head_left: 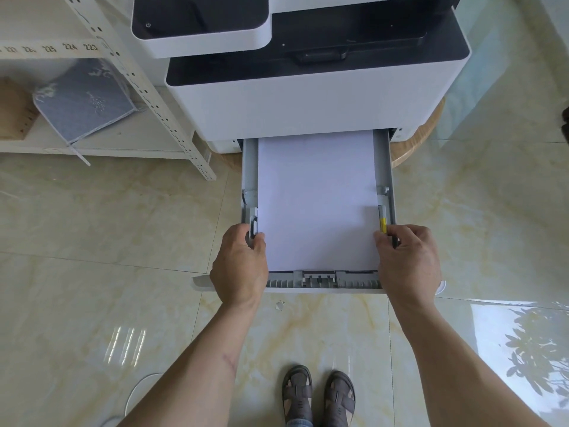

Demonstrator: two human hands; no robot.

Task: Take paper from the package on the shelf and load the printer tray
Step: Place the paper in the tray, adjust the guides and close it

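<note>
The grey printer tray (pixel 320 280) is pulled out from the bottom of the white printer (pixel 301 103). A stack of white paper (pixel 317 201) lies flat inside it. My left hand (pixel 240 266) grips the left side guide (pixel 253 223) at the tray's left wall. My right hand (pixel 408 260) pinches the right side guide with a yellow tab (pixel 383 223). Both guides sit against the paper's long edges. The paper package is on the shelf at left, a grey-blue patterned wrap (pixel 86 100).
A white metal shelf (pixel 147 90) stands left of the printer, with a brown box (pixel 15 109) beside the package. The printer rests on a round wooden stand (pixel 415 143). The floor is glossy marble tile (pixel 107 241). My sandalled feet (pixel 318 396) stand below the tray.
</note>
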